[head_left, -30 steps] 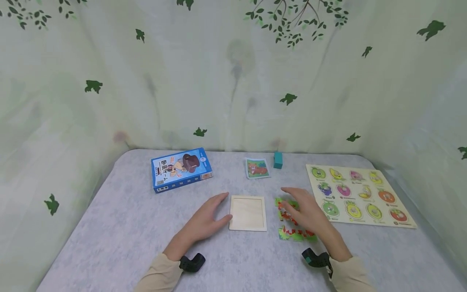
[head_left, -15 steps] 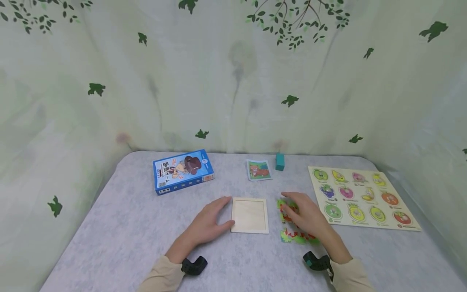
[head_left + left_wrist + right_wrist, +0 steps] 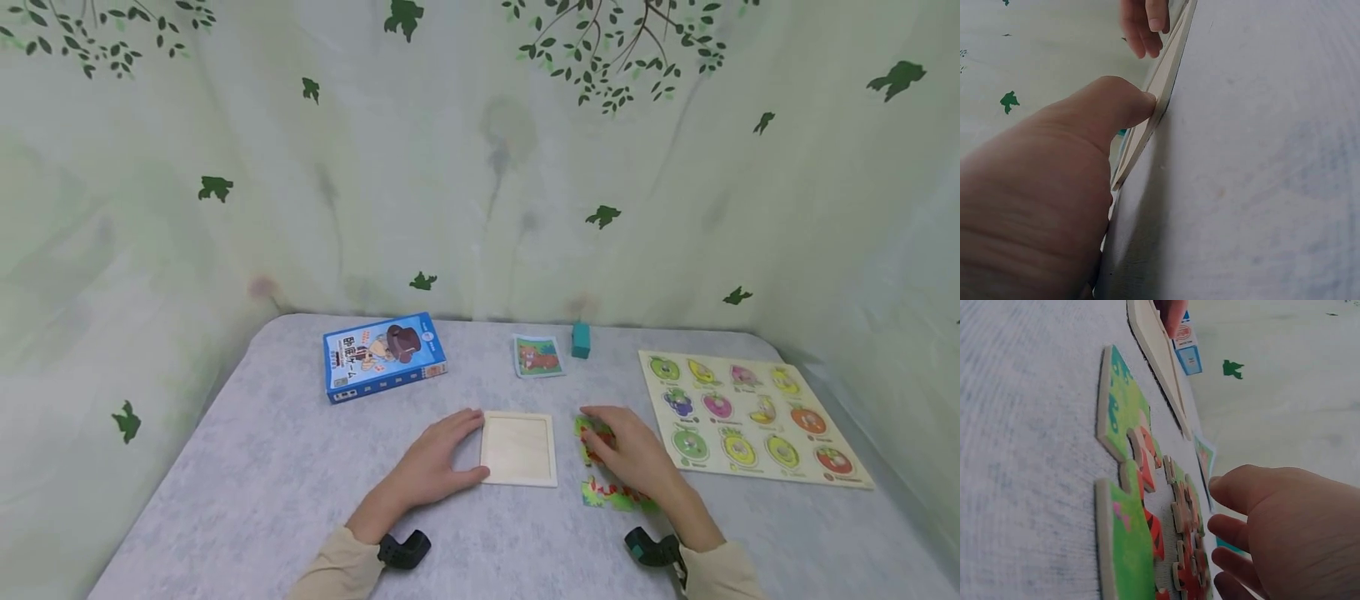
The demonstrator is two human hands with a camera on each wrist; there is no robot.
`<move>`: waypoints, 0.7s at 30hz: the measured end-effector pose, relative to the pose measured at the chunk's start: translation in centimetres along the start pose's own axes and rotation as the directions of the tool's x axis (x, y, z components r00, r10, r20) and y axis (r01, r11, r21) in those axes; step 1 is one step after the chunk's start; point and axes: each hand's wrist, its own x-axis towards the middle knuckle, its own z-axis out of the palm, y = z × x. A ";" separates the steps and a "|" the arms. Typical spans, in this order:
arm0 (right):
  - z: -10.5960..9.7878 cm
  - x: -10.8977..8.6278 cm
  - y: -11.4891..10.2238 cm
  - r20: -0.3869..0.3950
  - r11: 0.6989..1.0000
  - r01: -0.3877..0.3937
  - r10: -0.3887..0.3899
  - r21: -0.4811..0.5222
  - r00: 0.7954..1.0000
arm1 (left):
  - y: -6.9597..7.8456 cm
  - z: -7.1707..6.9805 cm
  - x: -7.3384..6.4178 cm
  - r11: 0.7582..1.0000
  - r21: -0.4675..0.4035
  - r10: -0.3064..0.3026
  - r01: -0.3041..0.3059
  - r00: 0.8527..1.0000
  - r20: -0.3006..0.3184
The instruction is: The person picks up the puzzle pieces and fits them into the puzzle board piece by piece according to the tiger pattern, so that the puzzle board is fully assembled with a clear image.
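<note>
A square wooden puzzle tray [image 3: 517,450] with a raised rim lies in the middle of the table, with nothing in it. My left hand [image 3: 423,468] is at its left side, thumb and forefinger spread; in the left wrist view the thumb [image 3: 1138,107] touches the tray's edge. To the right of the tray lie several jigsaw pieces [image 3: 618,498], green, yellow and red; some are joined, as the right wrist view shows [image 3: 1132,544]. Over the upper pieces hovers my right hand [image 3: 636,454], fingers loosely bent and holding nothing. It hides part of the pieces.
Farther back lie a blue game box [image 3: 386,358] on the left, a small picture card [image 3: 538,357] and a teal block [image 3: 581,341]. A fruit picture board [image 3: 750,417] lies on the right. A patterned cloth hangs behind the table.
My left hand has come up to the tray's left edge, with the thumb now touching it. The right hand has lowered slightly over the pieces. The head view has shifted a little.
</note>
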 end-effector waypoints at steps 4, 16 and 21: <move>0.4 -0.1 0.3 0.009 1.000 -0.005 0.005 -0.017 1.000 | 0.1 0.1 0.0 1.000 0.007 -0.001 0.000 1.000 0.015; 0.6 0.0 0.4 -0.011 0.999 0.006 -0.006 -0.049 1.000 | 0.5 -0.3 -0.2 1.000 0.031 0.007 -0.008 1.000 0.024; 0.4 -0.1 0.2 -0.009 0.999 -0.001 0.000 -0.048 1.000 | 0.5 -0.2 -0.2 0.999 0.040 0.010 -0.011 1.000 0.026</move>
